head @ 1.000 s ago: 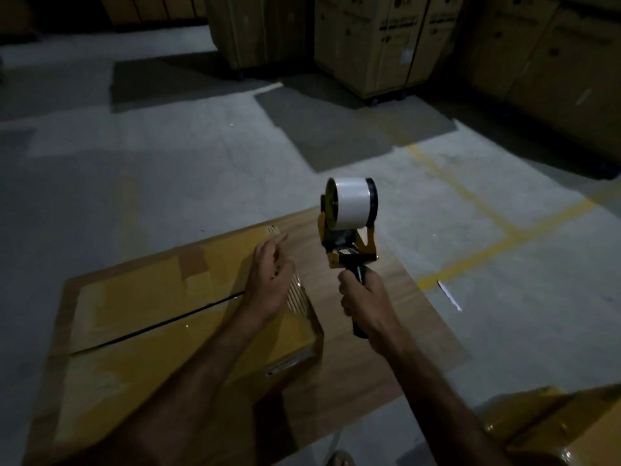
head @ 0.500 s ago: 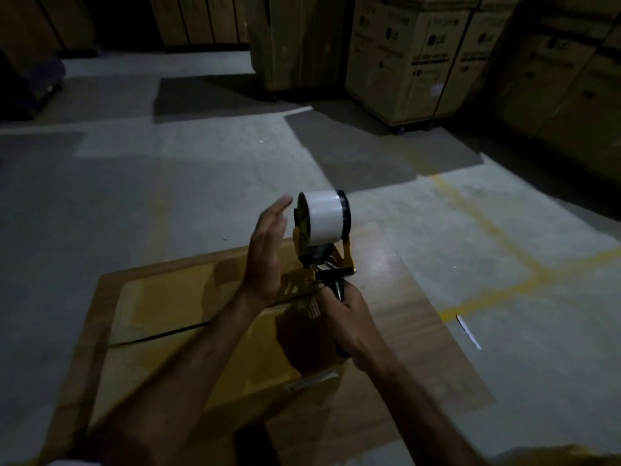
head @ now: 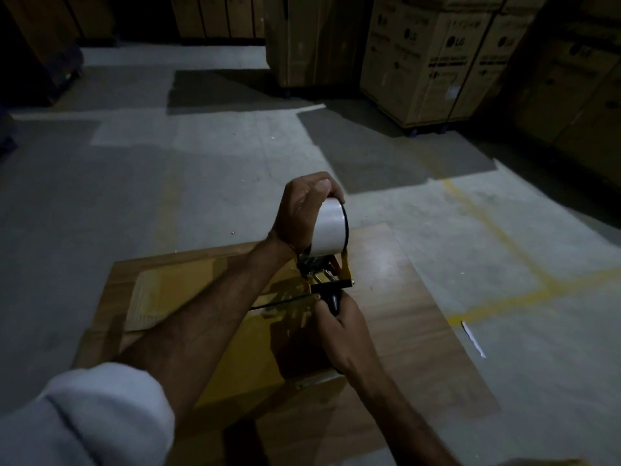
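White tape roll (head: 328, 232) on top of a yellow tape dispenser (head: 342, 275), raised in the air above a cardboard box (head: 248, 351) and not touching it. Covered on the left side and over the top by the left hand (head: 299, 213), with fingers curled around the roll and one fingertip visible at the upper rim. Gripped lower down at the black handle (head: 334, 299) by the right hand (head: 341, 327), with fingers wrapped closely around it and the lower part of the handle hidden inside the fist. Dispenser standing nearly upright, roll above, handle below, between both hands.

Box lying flat under the forearms, with a dark seam across its top. Placed on a wood-pattern board (head: 400, 297), itself flat on the grey concrete floor (head: 201, 163). Pushed-up grey sleeve (head: 84, 418) at the lower left corner. Faded yellow floor line (head: 504, 237) to the right of the board, with a small white scrap (head: 472, 338) just beside it. Tall printed cartons (head: 430, 62) at the back right, in dim light, well apart from the hands.
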